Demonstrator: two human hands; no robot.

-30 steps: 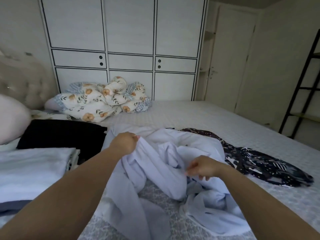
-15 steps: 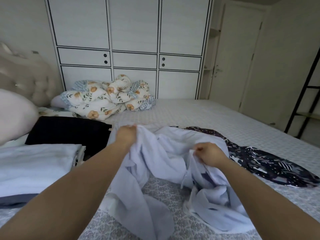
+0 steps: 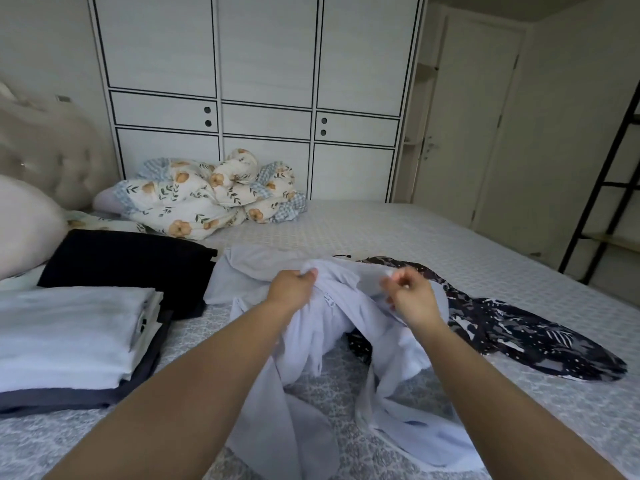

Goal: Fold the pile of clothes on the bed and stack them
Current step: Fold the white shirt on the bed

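Left hand [image 3: 292, 289] curled, gripping bunched edge of pale shirt [image 3: 332, 327]. Right hand [image 3: 410, 299] curled at same shirt, fingers blurred, apparently pinching fabric near collar. Shirt crumpled, thin, soft, mid-bed [image 3: 398, 233], sleeves trailing toward camera. Partly under it, right: dark patterned garment [image 3: 512, 327], unfolded, flat. Left: folded stack [image 3: 72, 330], white on top, dark grey at bottom. Behind stack: folded black garment [image 3: 128, 265]. Far side: floral quilt [image 3: 207, 199], bundled, before white wardrobe [image 3: 256, 98].

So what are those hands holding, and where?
Both hold the pale blue garment: the left hand grips a bunched upper edge; the right hand pinches fabric further right. Which part of the garment cannot be told.
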